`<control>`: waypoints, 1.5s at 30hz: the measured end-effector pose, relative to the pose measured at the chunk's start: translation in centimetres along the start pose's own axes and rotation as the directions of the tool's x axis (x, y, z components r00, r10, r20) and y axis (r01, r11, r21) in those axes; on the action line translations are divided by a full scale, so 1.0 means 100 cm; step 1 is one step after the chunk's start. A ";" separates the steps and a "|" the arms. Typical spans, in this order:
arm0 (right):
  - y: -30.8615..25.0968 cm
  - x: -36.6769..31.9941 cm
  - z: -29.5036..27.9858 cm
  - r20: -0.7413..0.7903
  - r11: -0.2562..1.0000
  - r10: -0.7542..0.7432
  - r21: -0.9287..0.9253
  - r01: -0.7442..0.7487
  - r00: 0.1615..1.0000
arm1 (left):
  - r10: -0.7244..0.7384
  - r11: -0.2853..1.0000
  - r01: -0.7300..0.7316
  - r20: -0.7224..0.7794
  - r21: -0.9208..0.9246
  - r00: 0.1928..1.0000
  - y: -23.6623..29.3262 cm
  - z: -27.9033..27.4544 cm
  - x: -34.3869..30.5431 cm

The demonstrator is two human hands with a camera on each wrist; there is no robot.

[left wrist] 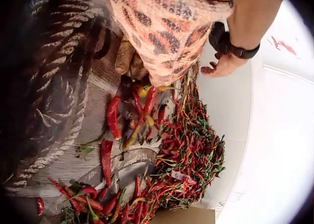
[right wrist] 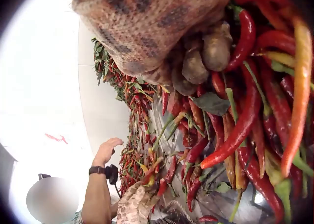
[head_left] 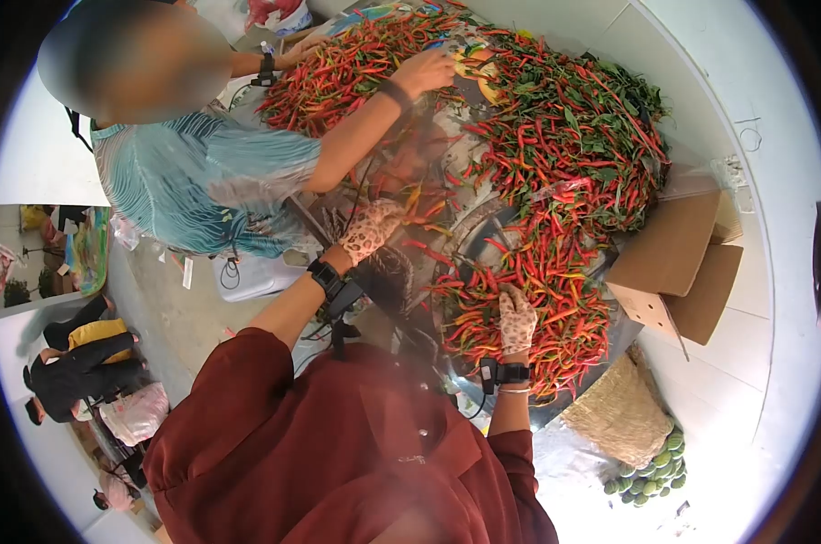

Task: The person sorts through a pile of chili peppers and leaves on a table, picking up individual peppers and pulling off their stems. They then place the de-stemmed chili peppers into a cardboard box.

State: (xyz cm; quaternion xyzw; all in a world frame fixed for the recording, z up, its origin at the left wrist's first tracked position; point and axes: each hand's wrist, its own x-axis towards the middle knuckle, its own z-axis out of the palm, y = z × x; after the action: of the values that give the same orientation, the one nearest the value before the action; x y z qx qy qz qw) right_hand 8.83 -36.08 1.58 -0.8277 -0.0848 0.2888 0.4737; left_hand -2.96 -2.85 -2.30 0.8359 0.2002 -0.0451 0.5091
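Observation:
A leopard-print glove covers my left hand (head_left: 374,228), which is raised over the near part of the table, left of the pepper heap. It holds a few chili peppers (left wrist: 149,102), red and yellowish, that stick out past the fingertips in the left wrist view. My right hand (head_left: 517,322), gloved alike, reaches into the near heap of red chili peppers (head_left: 564,340). Seen from the right wrist, its bent, dirt-stained fingers (right wrist: 216,47) lie against a red pepper (right wrist: 243,40); whether they pinch it I cannot tell. The thumb is hidden there.
Across the table, another person in a teal top (head_left: 202,172) reaches toward a larger heap of peppers with green leaves (head_left: 582,127). An open cardboard box (head_left: 669,263) stands at the right edge. A woven sack (head_left: 619,408) and green produce (head_left: 650,471) lie on the floor.

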 end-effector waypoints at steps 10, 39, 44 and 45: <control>0.009 0.002 0.004 -0.103 0.967 -0.226 -0.144 0.210 0.969 | 0.222 0.947 -0.206 -0.039 0.245 0.974 -0.011 -0.020 -0.003; 0.005 0.000 0.006 -0.129 0.971 -0.204 -0.153 0.184 0.970 | 0.275 0.960 -0.273 -0.363 0.058 0.890 -0.017 0.041 -0.012; 0.008 0.001 0.007 -0.128 0.991 -0.101 -0.106 0.087 0.987 | 0.135 0.968 -0.098 -0.151 0.229 0.979 0.024 0.041 -0.026; 0.014 0.002 0.007 -0.127 0.990 -0.103 -0.107 0.089 0.987 | 0.197 0.954 -0.166 -0.105 0.250 0.975 0.023 0.046 -0.028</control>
State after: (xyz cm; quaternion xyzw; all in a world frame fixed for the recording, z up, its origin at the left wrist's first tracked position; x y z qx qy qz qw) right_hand 8.43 -36.24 0.06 -0.8627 -0.1075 0.2055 0.4494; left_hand -4.02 -8.60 -1.80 0.9073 0.1481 0.0320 0.3923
